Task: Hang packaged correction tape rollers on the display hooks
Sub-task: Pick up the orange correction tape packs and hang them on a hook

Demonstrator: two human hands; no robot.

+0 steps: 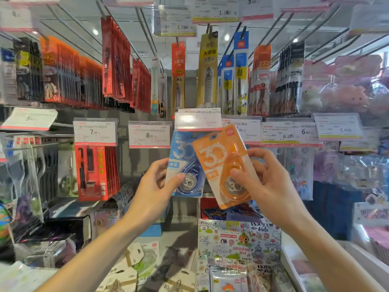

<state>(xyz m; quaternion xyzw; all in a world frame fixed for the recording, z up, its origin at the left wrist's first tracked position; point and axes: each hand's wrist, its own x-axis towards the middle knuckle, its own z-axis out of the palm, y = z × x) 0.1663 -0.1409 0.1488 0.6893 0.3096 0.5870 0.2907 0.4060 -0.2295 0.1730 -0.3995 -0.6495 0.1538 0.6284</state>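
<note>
Two raised hands (156,182) (271,182), packs (219,165) pinched.

Two bare forearms come up from the bottom edge, no sleeves anywhere in view, so whatever top the person has on ends above where the picture cuts off. Left hand (156,183) and right hand (271,182) are both bare too: no gloves, no rings that I can make out, no watch or band on either wrist. Nails look short and plain. Slim wrists, that's about it.
</note>
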